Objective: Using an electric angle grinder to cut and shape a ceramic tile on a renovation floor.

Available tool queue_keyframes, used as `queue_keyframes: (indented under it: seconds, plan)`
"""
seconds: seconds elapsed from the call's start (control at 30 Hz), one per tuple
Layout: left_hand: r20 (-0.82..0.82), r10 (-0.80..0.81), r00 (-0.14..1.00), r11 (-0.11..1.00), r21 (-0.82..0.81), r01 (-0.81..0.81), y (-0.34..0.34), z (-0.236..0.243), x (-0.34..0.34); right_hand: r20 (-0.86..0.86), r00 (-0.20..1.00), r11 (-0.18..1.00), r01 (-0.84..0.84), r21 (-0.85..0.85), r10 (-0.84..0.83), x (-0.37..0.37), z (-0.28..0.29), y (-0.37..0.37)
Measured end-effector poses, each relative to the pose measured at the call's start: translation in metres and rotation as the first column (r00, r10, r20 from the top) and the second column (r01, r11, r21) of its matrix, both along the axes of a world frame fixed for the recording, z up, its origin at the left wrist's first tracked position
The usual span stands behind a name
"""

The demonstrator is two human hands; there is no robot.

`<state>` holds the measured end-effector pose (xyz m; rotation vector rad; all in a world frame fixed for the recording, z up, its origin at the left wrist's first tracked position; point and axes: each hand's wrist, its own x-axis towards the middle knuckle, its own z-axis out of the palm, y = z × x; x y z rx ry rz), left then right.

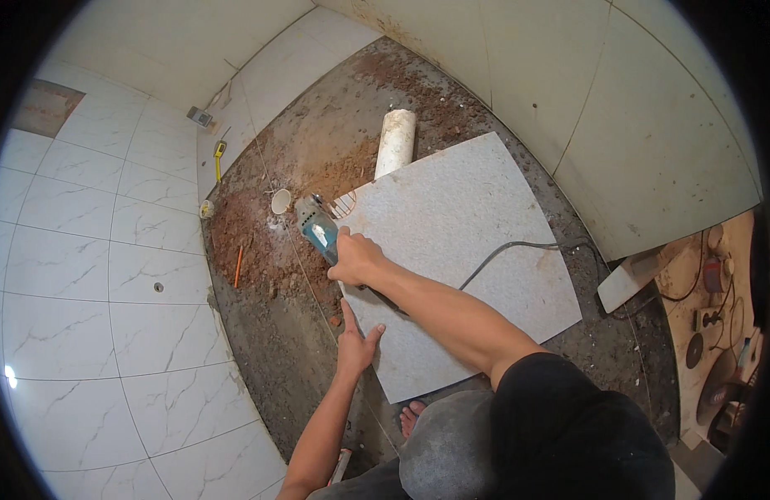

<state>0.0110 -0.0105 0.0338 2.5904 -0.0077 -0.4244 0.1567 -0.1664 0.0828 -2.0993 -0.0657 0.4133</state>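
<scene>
My right hand (357, 257) grips a teal and grey angle grinder (321, 234), its head over the edge of a large light grey tile (468, 221). Close to the grinder, the tile's far left corner carries a curved mark with several parallel slots cut inside it. A dark cord runs across the tile. My left hand (356, 347) rests at the tile's left edge, index finger stretched along it and thumb apart, holding nothing. Left of the grinder, a round white pipe opening (280, 201) rises from the soil. The grinder's disc is hard to make out.
A white pipe (396, 142) lies beyond the tile on rough soil. An orange pencil (239, 267) and yellow tape measure (220, 151) are at the left, beside the marbled tiled surface (72, 258). Discs and tools crowd a board (693, 312) at the right.
</scene>
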Motion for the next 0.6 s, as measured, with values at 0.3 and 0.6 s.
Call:
queue_keyframes:
  seconds: [0.3, 0.6]
  plan:
    - [-0.081, 0.045, 0.996, 0.999, -0.004, -0.045, -0.003, 0.006, 0.001, 0.070, 0.996, 0.998, 0.057, 0.005, -0.057, 0.003, -0.014, -0.012]
    - [-0.058, 0.036, 0.998, 0.999, 0.007, -0.036, -0.005, 0.008, 0.000, 0.053, 0.998, 0.999, 0.040, -0.027, -0.038, 0.008, -0.015, -0.015]
